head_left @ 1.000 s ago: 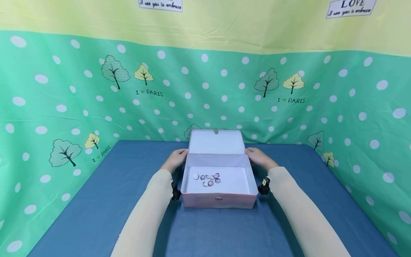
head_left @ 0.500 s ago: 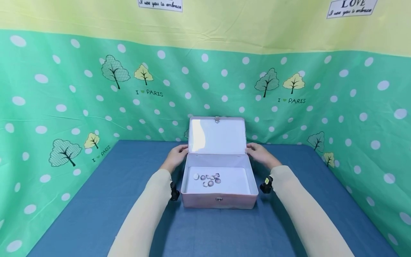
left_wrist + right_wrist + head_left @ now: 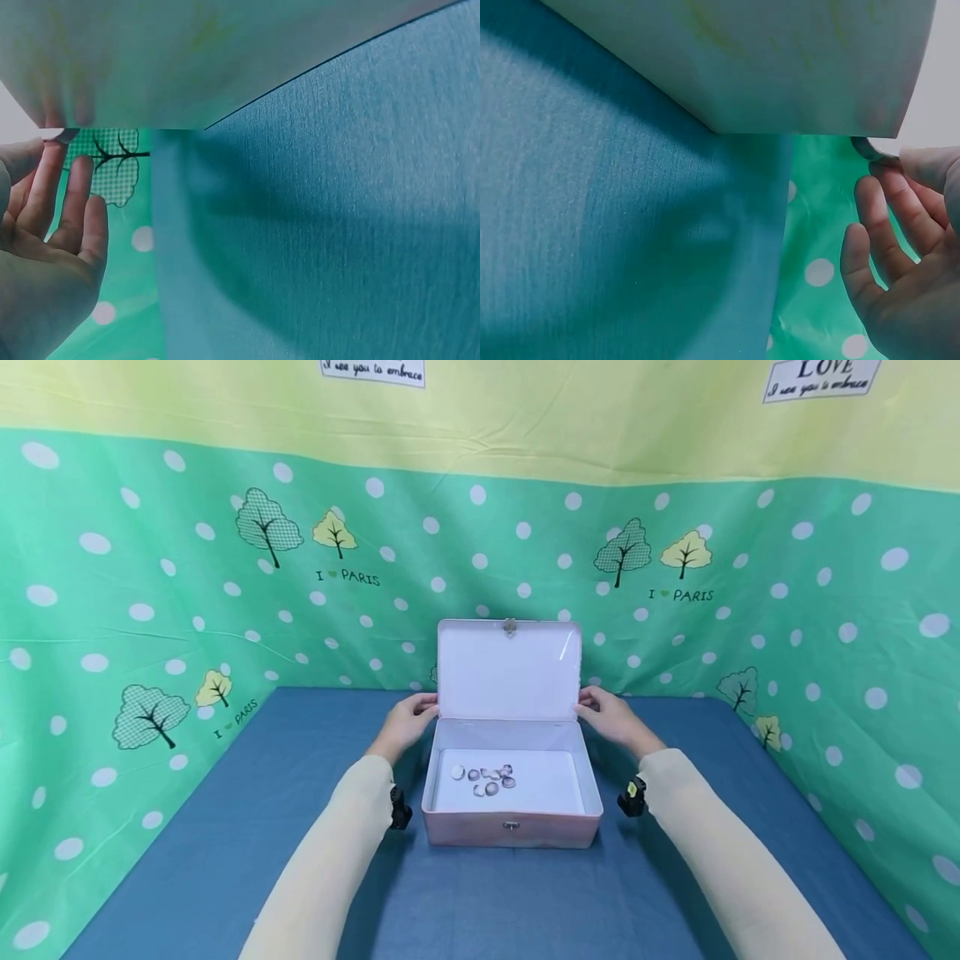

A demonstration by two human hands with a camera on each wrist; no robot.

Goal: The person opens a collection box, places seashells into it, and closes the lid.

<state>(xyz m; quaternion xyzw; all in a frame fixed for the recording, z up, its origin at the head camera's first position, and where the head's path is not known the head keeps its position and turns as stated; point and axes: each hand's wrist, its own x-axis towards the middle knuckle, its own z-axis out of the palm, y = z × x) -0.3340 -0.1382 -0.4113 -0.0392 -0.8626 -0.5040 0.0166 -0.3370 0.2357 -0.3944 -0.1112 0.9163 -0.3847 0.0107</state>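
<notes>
A pink tin box stands on the table with its hinged lid raised steeply at the back, white inside facing me. My left hand pinches the lid's left edge near the hinge; in the left wrist view, thumb and a finger of the hand meet on it, the other fingers apart. On the opposite side my right hand pinches the right edge the same way, as the right wrist view shows at the hand. Several small, round, purplish and white shell-like pieces lie on the box floor.
A blue cloth covers the table. Behind and along both sides hangs a green and yellow printed curtain. A metal clasp sits on the lid's top edge, and a catch on the box front.
Between both hands the lid has swung up from lying far back to standing steeply. My hands have moved slightly up and apart. The box and the pieces inside have stayed put.
</notes>
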